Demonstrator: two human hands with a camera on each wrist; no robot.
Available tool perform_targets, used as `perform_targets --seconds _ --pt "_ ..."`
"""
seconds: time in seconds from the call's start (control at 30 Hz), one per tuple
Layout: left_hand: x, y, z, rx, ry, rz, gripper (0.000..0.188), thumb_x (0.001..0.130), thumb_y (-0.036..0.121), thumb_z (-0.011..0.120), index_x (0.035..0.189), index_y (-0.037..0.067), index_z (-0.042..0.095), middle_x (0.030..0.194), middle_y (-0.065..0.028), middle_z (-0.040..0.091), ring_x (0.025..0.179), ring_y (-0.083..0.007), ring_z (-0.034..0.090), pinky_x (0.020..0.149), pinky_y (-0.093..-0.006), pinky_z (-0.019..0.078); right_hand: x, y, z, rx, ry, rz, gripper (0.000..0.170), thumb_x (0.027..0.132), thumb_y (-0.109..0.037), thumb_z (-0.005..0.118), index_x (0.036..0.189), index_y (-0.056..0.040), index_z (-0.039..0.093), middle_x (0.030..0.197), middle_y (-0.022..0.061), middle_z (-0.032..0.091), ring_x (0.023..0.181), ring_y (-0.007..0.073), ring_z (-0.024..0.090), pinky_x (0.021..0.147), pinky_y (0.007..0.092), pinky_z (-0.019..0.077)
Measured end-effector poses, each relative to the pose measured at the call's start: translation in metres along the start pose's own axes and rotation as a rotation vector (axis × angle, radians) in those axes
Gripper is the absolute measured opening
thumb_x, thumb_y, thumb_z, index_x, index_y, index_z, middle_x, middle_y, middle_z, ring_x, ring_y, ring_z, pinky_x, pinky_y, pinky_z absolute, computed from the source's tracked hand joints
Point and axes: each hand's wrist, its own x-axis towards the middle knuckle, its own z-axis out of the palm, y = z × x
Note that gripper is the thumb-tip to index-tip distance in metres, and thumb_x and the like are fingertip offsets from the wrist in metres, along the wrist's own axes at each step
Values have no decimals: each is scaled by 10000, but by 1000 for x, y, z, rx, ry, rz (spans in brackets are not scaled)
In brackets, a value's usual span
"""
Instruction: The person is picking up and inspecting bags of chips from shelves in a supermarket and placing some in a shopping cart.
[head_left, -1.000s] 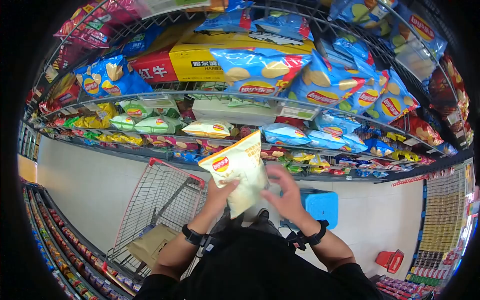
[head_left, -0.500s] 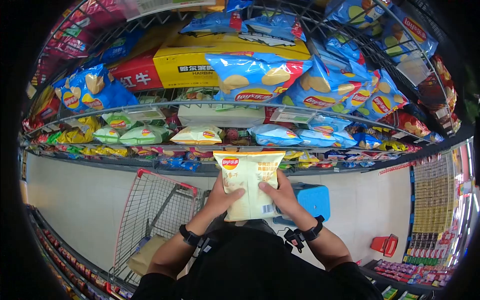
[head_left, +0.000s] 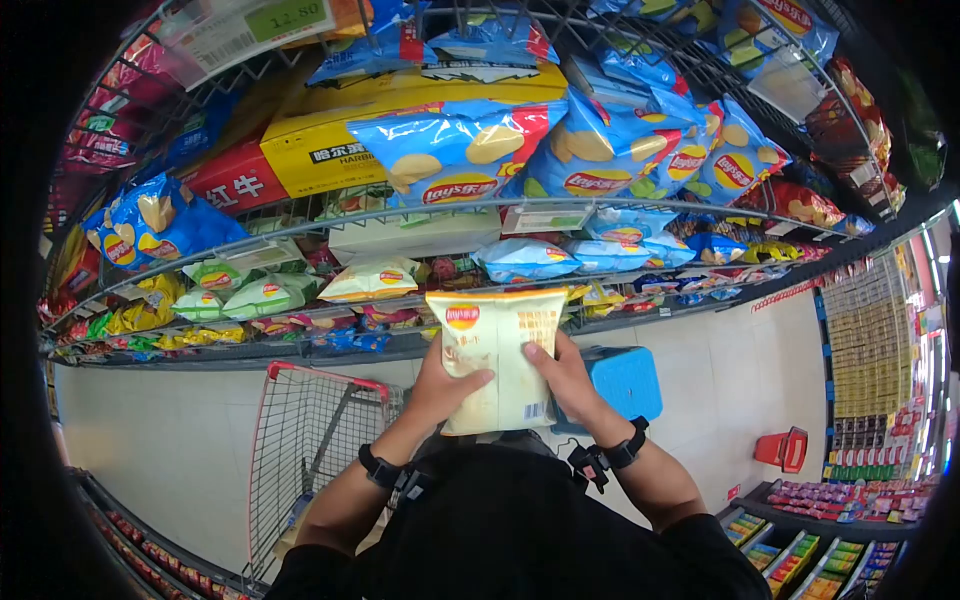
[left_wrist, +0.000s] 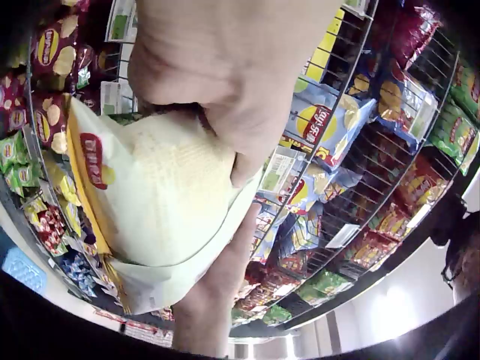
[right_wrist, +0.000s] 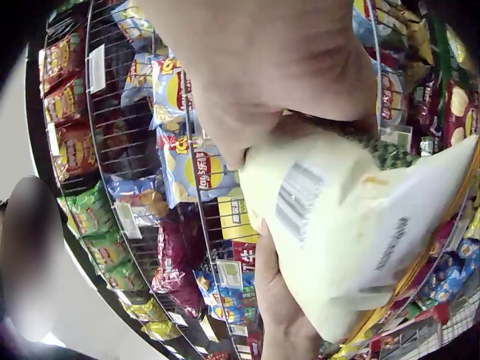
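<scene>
A pale yellow chip bag [head_left: 497,365] with a red and yellow logo is held upright between both hands in the head view. The left hand [head_left: 443,388] grips its left side, thumb across the printed face. On the opposite side the right hand [head_left: 570,382] grips the bag, thumb also on the face. The left wrist view shows the bag [left_wrist: 172,187] with its orange top edge under the left hand [left_wrist: 225,67]. A barcode shows on the bag [right_wrist: 337,217] beneath the right hand [right_wrist: 277,75]. Fingers behind the bag are largely hidden.
Wire shelves [head_left: 400,212] of chip bags run across the front, with a yellow carton [head_left: 330,125] among them. A shopping cart [head_left: 300,430] stands at the left. On the right are a blue stool [head_left: 627,383] and a red basket [head_left: 782,449] on the floor.
The bag was tilted in the left hand, the right hand moving beside it; both hands now grip it squarely. The shelves have shifted in the head view as the camera turned.
</scene>
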Motion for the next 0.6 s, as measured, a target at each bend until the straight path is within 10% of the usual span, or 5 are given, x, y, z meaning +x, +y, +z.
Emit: perform_targets --seconds 0.17,0.6 --pt "18 -9 -3 -300 124 -363 514 885 112 660 1321 10 407 1224 -114 574 1088 -194 599 896 -330 513 5 16 2 322 -83 293 473 912 -220 655 1289 -4 468 1224 112 595 1049 169 612 882 331 514" --pt "26 -25 -16 -298 79 -389 453 926 142 621 1333 63 440 1226 -98 591 1063 -184 625 863 -319 536 10 21 8 389 -7 338 464 896 -221 678 1261 1 495 1136 108 642 966 187 661 820 333 549"
